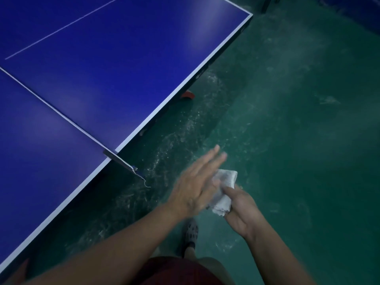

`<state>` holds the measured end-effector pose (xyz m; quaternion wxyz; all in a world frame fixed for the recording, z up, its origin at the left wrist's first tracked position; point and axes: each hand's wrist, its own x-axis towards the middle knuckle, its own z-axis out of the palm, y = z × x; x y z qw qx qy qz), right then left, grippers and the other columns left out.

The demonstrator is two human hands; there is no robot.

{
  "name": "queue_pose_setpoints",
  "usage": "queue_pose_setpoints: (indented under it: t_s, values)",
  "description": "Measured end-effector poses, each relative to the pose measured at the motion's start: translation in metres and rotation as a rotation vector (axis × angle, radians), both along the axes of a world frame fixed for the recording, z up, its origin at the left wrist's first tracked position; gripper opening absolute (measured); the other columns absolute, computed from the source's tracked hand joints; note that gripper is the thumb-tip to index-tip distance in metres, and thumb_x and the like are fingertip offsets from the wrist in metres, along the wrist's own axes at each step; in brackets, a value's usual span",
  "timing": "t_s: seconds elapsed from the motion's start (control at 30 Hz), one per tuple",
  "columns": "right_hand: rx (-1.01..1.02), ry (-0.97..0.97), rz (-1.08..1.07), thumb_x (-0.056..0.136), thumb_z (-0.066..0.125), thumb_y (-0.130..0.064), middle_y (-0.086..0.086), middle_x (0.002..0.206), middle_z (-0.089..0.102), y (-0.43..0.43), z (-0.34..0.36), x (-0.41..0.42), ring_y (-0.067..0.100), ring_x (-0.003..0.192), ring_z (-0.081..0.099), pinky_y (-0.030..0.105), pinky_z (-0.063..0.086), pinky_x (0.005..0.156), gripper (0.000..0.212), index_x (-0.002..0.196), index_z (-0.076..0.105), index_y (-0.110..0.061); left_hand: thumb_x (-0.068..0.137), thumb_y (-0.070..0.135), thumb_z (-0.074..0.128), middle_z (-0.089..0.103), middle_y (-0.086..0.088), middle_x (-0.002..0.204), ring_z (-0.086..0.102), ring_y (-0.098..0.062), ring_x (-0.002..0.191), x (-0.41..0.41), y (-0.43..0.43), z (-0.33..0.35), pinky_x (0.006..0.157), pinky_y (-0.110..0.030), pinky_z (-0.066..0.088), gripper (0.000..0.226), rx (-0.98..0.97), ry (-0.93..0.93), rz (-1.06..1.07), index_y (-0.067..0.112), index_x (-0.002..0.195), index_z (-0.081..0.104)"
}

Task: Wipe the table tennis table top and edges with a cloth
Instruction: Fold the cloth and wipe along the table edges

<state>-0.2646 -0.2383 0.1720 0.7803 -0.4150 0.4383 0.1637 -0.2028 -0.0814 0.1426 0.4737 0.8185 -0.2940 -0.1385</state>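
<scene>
**Cloth folded in hand, off the table, ready for the next pass**

Right hand [243,212] holds the white cloth [225,189] as a folded wad, thumb pressed across its top and the fingers tucked beneath it. Left hand [195,186] lies flat against the cloth's other side with its fingers straight and together. It grips nothing, and its outline is blurred. The cloth sits between the two hands, in the air over the floor [298,120], and touches no part of the table.

Below the grip are the person's dark red shorts [176,272] and one patterned shoe [191,233]. Just to the left of the grip the net post [123,163] juts out past the table's side. The white-trimmed table edge [156,112] runs diagonally up and away from the post. Beyond it lies the blue table top [115,75], split by the net [51,108]. Further up from the grip, something red [188,94] shows under the table's edge.

This looks like a pause between passes, with the cloth being refolded or patted out rather than wiped across anything. I would judge that the next move calls for the right hand to carry the cloth left to the near edge and lay it flat there. It should then slide along the trim, steering around the net post. How much of the top is already clean cannot be told.
</scene>
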Motion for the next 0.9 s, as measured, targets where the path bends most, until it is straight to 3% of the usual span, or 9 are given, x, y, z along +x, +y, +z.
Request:
queue_pose_setpoints:
  t_s: [0.03, 0.1, 0.17, 0.27, 0.4, 0.57, 0.67, 0.8, 0.9]
  values:
    - [0.007, -0.01, 0.03, 0.112, 0.048, -0.008, 0.024, 0.128, 0.074, 0.003, 0.0, 0.001, 0.038, 0.114, 0.074, 0.049, 0.063, 0.09, 0.032, 0.142, 0.06, -0.003, 0.116, 0.051, 0.03, 0.003, 0.004, 0.182, 0.006, -0.018, 0.168, 0.0, 0.001, -0.013, 0.136, -0.046, 0.012, 0.056, 0.132, 0.064, -0.087, 0.044, 0.169, 0.014]
    - [-0.006, 0.012, 0.024, 0.11, 0.049, -0.003, 0.022, 0.126, 0.074, 0.003, -0.002, 0.003, 0.038, 0.112, 0.074, 0.048, 0.065, 0.082, 0.035, 0.144, 0.057, -0.004, 0.11, 0.07, 0.015, -0.013, -0.007, 0.18, -0.009, -0.037, 0.167, 0.004, 0.012, -0.038, 0.133, -0.065, 0.004, 0.058, 0.438, 0.476, -0.002, 0.053, 0.166, 0.012]
    - [-0.01, 0.023, -0.031, 0.11, 0.049, -0.002, 0.02, 0.124, 0.076, -0.007, -0.005, 0.001, 0.041, 0.113, 0.074, 0.049, 0.066, 0.081, 0.034, 0.142, 0.057, -0.006, 0.107, 0.075, 0.017, -0.016, -0.01, 0.18, -0.009, -0.042, 0.166, 0.012, 0.026, -0.045, 0.131, -0.067, 0.007, 0.072, 0.556, 0.616, 0.142, 0.041, 0.171, 0.02]
    - [0.049, -0.025, -0.053, 0.11, 0.049, -0.005, 0.02, 0.126, 0.076, -0.015, -0.002, -0.006, 0.04, 0.114, 0.074, 0.05, 0.066, 0.087, 0.032, 0.141, 0.058, -0.007, 0.106, 0.072, 0.035, 0.012, 0.006, 0.181, 0.02, -0.026, 0.165, 0.015, 0.032, -0.024, 0.131, -0.057, 0.02, 0.071, 0.32, 0.541, 0.223, 0.042, 0.17, 0.025]
    - [0.109, -0.079, -0.017, 0.108, 0.05, -0.007, 0.023, 0.133, 0.071, -0.006, -0.004, -0.009, 0.044, 0.123, 0.069, 0.058, 0.055, 0.104, 0.039, 0.146, 0.056, -0.007, 0.094, 0.072, 0.061, 0.041, 0.006, 0.171, 0.048, -0.019, 0.152, 0.009, 0.025, 0.013, 0.125, -0.055, 0.04, 0.073, -0.052, 0.787, 0.222, 0.065, 0.159, 0.028]
    - [0.213, -0.182, -0.053, 0.1, 0.054, -0.013, 0.025, 0.138, 0.068, 0.004, -0.003, -0.002, 0.045, 0.127, 0.066, 0.057, 0.056, 0.104, 0.046, 0.146, 0.057, -0.005, 0.102, 0.031, 0.075, 0.042, 0.033, 0.159, 0.044, 0.028, 0.131, -0.004, 0.023, 0.038, 0.101, -0.006, 0.047, 0.072, -0.167, 0.67, 0.174, 0.051, 0.161, 0.04]
    - [0.177, -0.191, -0.022, 0.099, 0.058, -0.02, 0.024, 0.133, 0.071, 0.011, -0.006, 0.001, 0.046, 0.127, 0.066, 0.06, 0.049, 0.113, 0.045, 0.14, 0.062, -0.002, 0.098, 0.021, 0.081, 0.058, 0.029, 0.149, 0.05, 0.02, 0.133, 0.0, 0.027, 0.041, 0.098, -0.004, 0.047, 0.068, -0.067, 0.493, 0.2, 0.045, 0.155, 0.053]
    - [-0.067, -0.244, 0.047, 0.102, 0.065, -0.027, 0.017, 0.129, 0.075, 0.021, -0.013, 0.009, 0.03, 0.108, 0.076, 0.043, 0.06, 0.088, 0.036, 0.134, 0.065, -0.011, 0.096, -0.001, 0.077, 0.069, 0.023, 0.135, 0.065, 0.003, 0.125, 0.01, 0.031, 0.044, 0.094, -0.02, 0.059, 0.058, -0.071, 0.337, 0.267, 0.023, 0.146, 0.061]
    - [-0.644, -0.228, 0.211, 0.103, 0.049, -0.065, 0.005, 0.165, 0.047, 0.019, -0.018, 0.007, 0.017, 0.144, 0.053, 0.043, 0.045, 0.118, 0.071, 0.157, 0.044, -0.019, 0.096, 0.002, 0.078, 0.064, 0.018, 0.141, 0.064, 0.001, 0.126, 0.016, 0.028, 0.047, 0.094, -0.019, 0.058, 0.059, -0.036, 0.307, 0.296, 0.029, 0.146, 0.06]
